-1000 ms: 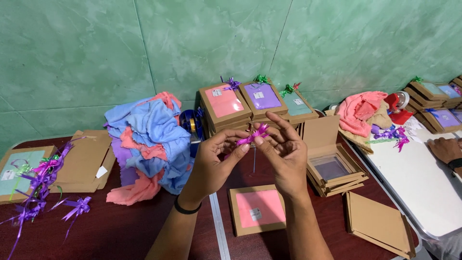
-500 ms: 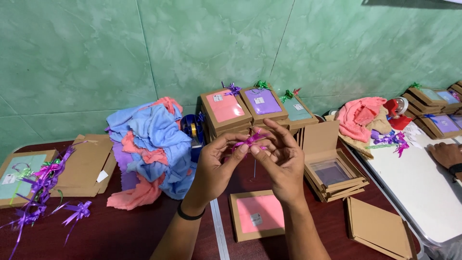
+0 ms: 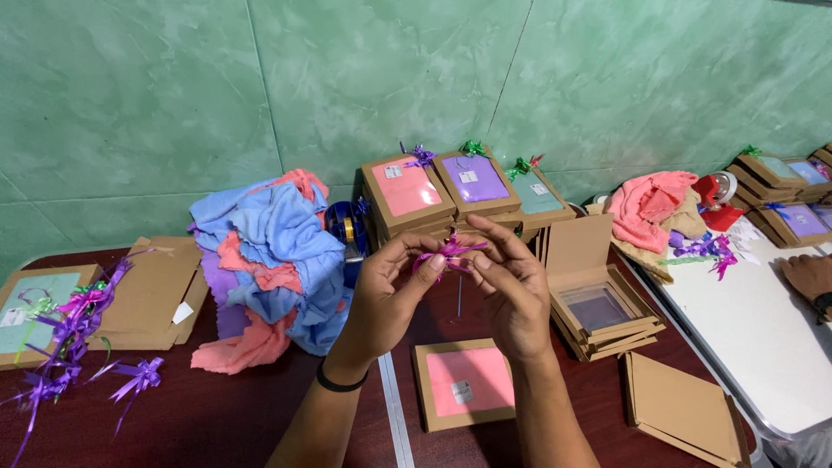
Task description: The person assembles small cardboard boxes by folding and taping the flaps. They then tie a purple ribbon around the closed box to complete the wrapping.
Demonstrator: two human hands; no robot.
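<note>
Ribbon bow: small pink-purple ribbon bow (image 3: 447, 252), held up in the air between both hands, above the dark red table (image 3: 217, 416).
Left hand: left hand (image 3: 387, 299) pinches the bow's left side between thumb and forefinger; a black band sits on the wrist.
Right hand: right hand (image 3: 513, 290) grips the bow's right side with fingertips closed on it, other fingers curled loosely.
Below the hands: flat brown box with a pink window (image 3: 464, 383) lies on the table.
Behind: stacks of brown boxes topped with bows (image 3: 451, 191) against the green wall (image 3: 347, 78).
Left: pile of blue and pink cloths (image 3: 269, 260); loose purple ribbons (image 3: 69, 334) near the edge.
Right: open empty boxes (image 3: 602, 308); another person's hand (image 3: 808, 276) on a white table (image 3: 745, 347).
</note>
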